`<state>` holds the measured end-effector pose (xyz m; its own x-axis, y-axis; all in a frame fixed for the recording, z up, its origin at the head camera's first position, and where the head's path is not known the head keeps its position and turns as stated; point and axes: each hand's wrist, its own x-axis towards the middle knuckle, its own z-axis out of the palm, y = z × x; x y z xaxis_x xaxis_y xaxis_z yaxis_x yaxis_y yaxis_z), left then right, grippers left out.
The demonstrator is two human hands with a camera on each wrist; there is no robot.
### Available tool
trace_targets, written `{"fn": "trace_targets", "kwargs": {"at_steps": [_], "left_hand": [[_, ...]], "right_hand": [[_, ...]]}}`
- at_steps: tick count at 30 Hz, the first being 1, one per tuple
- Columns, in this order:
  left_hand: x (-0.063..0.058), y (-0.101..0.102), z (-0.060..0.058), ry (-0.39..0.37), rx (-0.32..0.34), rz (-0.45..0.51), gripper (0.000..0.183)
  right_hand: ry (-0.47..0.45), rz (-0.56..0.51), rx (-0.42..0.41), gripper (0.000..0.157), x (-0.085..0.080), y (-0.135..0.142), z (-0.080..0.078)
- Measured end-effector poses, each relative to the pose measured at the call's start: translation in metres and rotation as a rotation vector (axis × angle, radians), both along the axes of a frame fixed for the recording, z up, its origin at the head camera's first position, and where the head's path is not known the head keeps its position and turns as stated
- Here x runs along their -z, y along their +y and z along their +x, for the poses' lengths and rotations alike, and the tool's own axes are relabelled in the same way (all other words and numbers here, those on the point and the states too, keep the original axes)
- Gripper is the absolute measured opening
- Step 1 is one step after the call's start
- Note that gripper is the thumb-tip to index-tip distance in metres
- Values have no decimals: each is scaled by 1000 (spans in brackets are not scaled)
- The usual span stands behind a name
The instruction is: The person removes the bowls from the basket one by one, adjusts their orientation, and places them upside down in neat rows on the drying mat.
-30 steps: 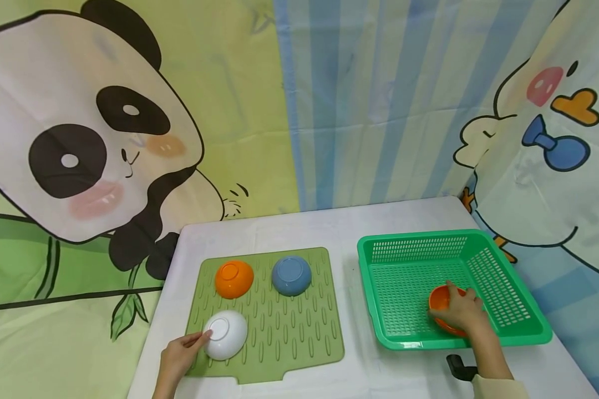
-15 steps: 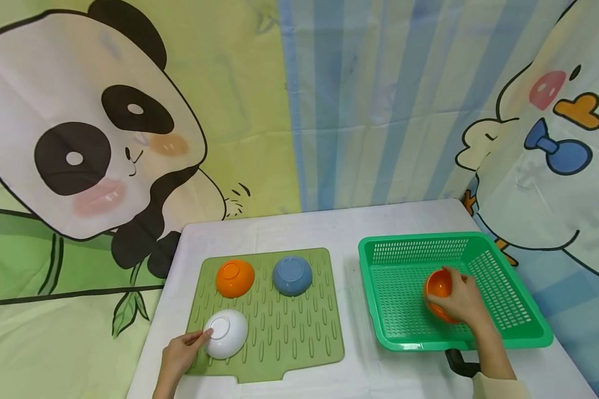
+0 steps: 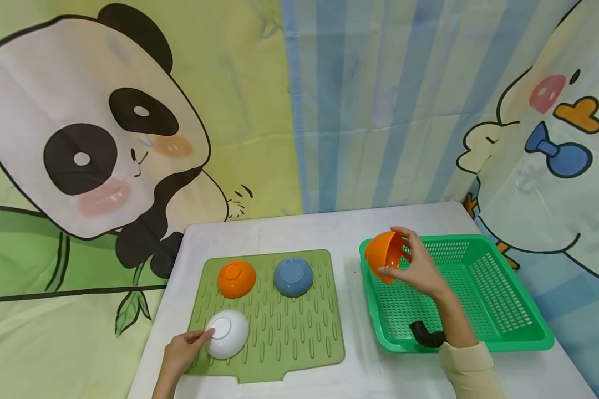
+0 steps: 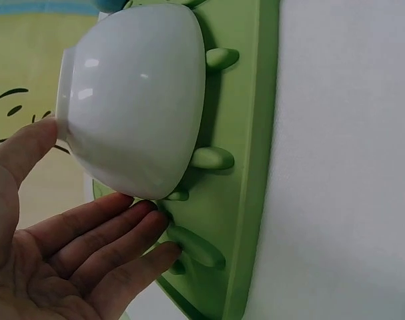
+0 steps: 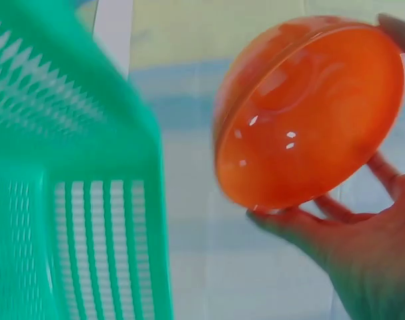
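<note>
In the head view, my right hand point(image 3: 419, 266) grips an orange bowl point(image 3: 377, 255) by its rim, tilted on its side over the left edge of the green basket point(image 3: 504, 310). Its shiny hollow point(image 5: 309, 127) shows in the right wrist view, fingers and thumb at opposite sides of the rim. A white bowl point(image 3: 233, 339) lies upside down at the near left of the green mat point(image 3: 289, 354). My left hand point(image 3: 179, 354) holds that bowl, thumb on its foot and fingertips at the rim, as the left wrist view point(image 4: 139, 100) shows.
Another orange bowl point(image 3: 236, 279) and a blue bowl point(image 3: 293, 277) rest upside down on the mat's far part. Raised ridges cover the mat. A black curved piece point(image 3: 426, 335) sits beside my right wrist. Printed cloth point(image 3: 349, 111) hangs behind the white table point(image 3: 349, 382).
My right hand has lifted the orange bowl out of the basket, up and to the left, turning it on its side. The left hand and white bowl have stayed in place.
</note>
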<state>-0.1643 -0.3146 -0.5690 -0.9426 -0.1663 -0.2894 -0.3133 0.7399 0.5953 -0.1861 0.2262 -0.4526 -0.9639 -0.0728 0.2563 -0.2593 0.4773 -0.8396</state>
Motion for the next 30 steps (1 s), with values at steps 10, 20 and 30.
{"fn": "trace_targets", "kwargs": {"at_steps": [10, 20, 30], "left_hand": [[2, -2, 0, -6, 2, -9, 72], [5, -1, 1, 16, -4, 6, 72], [-13, 3, -2, 90, 0, -12, 74]], "right_hand": [[42, -235, -292, 82, -23, -69, -13], [52, -335, -464, 82, -10, -98, -20], [75, -347, -459, 83, -12, -99, -17]]}}
